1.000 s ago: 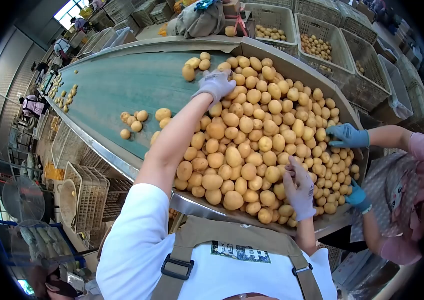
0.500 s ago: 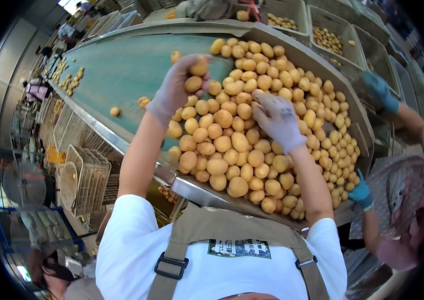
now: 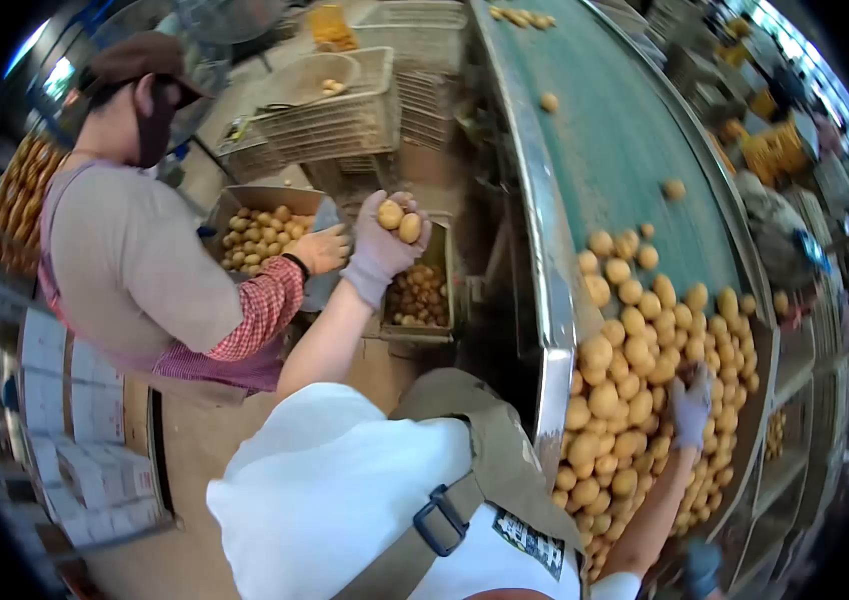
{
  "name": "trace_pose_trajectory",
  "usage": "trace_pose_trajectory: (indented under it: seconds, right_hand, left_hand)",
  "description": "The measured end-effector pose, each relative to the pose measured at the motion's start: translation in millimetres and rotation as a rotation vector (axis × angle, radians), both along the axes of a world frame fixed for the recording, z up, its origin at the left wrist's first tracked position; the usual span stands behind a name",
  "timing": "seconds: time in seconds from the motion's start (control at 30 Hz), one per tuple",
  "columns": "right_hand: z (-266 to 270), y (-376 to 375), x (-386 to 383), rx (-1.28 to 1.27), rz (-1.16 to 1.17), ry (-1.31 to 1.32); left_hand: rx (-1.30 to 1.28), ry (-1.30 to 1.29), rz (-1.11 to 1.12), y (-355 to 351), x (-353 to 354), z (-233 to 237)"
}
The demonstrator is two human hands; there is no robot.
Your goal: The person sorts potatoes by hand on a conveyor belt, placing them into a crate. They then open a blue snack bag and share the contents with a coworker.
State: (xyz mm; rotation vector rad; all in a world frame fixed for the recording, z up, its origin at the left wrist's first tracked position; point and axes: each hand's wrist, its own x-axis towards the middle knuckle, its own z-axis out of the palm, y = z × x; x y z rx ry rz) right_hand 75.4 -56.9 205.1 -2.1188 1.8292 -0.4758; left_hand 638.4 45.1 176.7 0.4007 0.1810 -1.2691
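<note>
Two potatoes (image 3: pixel 399 222) rest in my left hand (image 3: pixel 384 250), which wears a thin pale glove and is turned palm up with its fingers curled round them. It is held out left of the conveyor, above a crate of small potatoes (image 3: pixel 419 297) and beside a co-worker's bare hand. My right hand (image 3: pixel 690 405), gloved too, reaches into the potato pile (image 3: pixel 609 400) at the belt's end. Its fingers are bent down among the potatoes; what they grip is hidden.
A co-worker (image 3: pixel 134 240) in a cap stands close on the left, at a box of potatoes (image 3: pixel 259 238). The green conveyor belt (image 3: pixel 634 140) has a metal edge (image 3: pixel 544 250). Stacked plastic crates (image 3: pixel 344 115) stand behind. Another person's blue glove (image 3: pixel 701 565) shows at the lower right.
My view has turned left. My left hand has moved from over the belt out to the left, still carrying the two potatoes. My right hand stays at the pile.
</note>
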Motion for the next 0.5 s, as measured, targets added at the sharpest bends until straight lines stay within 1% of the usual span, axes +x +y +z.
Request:
trace_pose_trajectory:
  seconds: [0.03,0.07,0.1,0.13,0.17,0.2,0.23,0.27,0.3,0.37,0.4,0.43,0.47,0.5]
  right_hand:
    - [-2.2,1.8,0.2,-0.029,-0.016,-0.054]
    - [-16.5,-2.0,-6.3,-0.121,-0.035,-0.036]
    - [-3.2,0.7,5.8,-0.098,-0.063,-0.002]
    - [-3.3,1.6,8.6,-0.187,-0.079,-0.037]
    - [-9.8,-2.3,5.2,-0.225,-0.173,-0.064]
    - [-18.6,-2.1,2.8,-0.359,-0.211,-0.244]
    - [-21.9,1.5,-0.5,-0.423,-0.220,-0.355]
    - [-24.5,6.6,-5.4,-0.444,-0.220,-0.316]
    - [-13.5,21.2,3.8,-0.420,-0.272,-0.406]
    - [24.4,57.1,38.2,-0.454,-0.267,-0.610]
    - [47.1,75.4,67.9,-0.520,-0.163,-0.746]
    - [60.8,89.9,91.6,-0.617,0.022,-0.751]
    - [81.7,108.2,119.8,-0.640,0.188,-0.692]
    - [78.8,114.6,138.8,-0.625,0.442,-0.664]
  left_hand:
    - [-0.077,0.008,-0.115,5.4,-9.9,-7.3]
    - [-0.052,-0.038,-0.205,9.3,-27.2,-9.1]
    - [-0.037,-0.086,-0.310,12.6,-47.2,-8.2]
    - [-0.079,-0.063,-0.413,16.8,-65.6,-3.6]
    - [-0.126,-0.030,-0.514,17.2,-84.7,-2.6]
    - [-0.184,-0.018,-0.616,19.3,-101.7,2.4]
    - [-0.246,-0.005,-0.702,21.9,-115.7,9.4]
    - [-0.278,0.063,-0.765,23.7,-130.0,17.8]
    - [-0.301,0.038,-0.816,27.1,-139.0,20.5]
    - [-0.412,-0.058,-0.941,34.6,-155.6,34.9]
    - [-0.477,-0.100,-1.026,35.1,-161.4,45.1]
    - [-0.463,-0.104,-1.074,36.6,-170.3,60.0]
    - [-0.463,-0.136,-1.111,37.5,-176.9,68.5]
    - [-0.467,-0.173,-1.147,38.7,-181.9,74.5]
